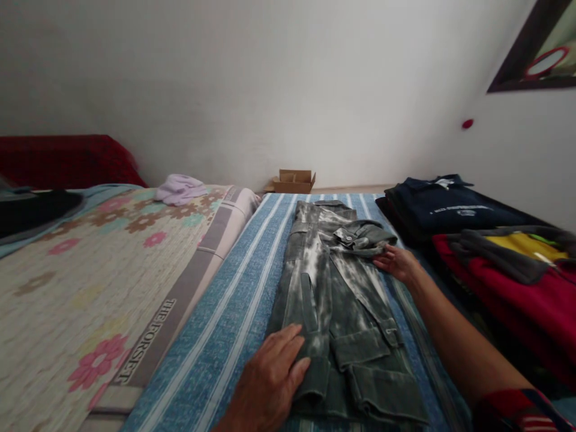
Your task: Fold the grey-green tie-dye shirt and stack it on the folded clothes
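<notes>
A grey-green washed jacket [335, 300] lies lengthwise on a blue striped sheet [225, 324], sleeves folded in. My left hand [270, 378] rests flat on the near left edge of the jacket, fingers spread and open. My right hand [398, 262] reaches out to the jacket's right side near the collar, fingers stretched along the folded sleeve, touching it without closing on it.
Stacked folded clothes sit to the right: a navy shirt [445, 207], a red garment [531, 300] with a grey and yellow piece on top. A floral bedspread [90, 270] lies left, with a lilac cloth [180, 188]. A cardboard box [293, 180] stands by the wall.
</notes>
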`<state>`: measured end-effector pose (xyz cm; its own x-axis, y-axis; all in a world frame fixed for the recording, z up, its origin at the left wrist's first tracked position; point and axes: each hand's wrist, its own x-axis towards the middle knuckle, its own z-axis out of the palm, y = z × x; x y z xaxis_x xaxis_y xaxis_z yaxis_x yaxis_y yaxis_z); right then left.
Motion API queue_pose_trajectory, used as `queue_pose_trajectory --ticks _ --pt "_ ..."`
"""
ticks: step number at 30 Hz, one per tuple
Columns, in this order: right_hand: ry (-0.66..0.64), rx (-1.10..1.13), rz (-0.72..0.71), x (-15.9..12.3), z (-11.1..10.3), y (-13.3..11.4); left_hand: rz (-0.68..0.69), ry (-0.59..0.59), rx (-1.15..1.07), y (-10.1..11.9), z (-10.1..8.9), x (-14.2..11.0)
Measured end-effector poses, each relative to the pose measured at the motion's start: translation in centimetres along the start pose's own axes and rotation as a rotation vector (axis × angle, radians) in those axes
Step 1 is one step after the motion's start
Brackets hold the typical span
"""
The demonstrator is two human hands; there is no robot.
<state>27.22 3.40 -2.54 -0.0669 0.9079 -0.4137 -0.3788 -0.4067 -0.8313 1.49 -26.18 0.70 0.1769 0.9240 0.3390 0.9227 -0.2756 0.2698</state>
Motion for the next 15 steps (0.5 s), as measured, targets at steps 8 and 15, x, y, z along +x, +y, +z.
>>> queue_pose_trajectory --ticks 8,15 --pt "-0.004 -0.149 0.05 -0.7 1.7 -1.4 0.072 0.039 0.168 -0.3 1.9 0.2" --pt "0.08 -0.282 -0.035 0.0 3.4 -3.3 0.125 0.08 0.227 -0.3 1.7 0.3"
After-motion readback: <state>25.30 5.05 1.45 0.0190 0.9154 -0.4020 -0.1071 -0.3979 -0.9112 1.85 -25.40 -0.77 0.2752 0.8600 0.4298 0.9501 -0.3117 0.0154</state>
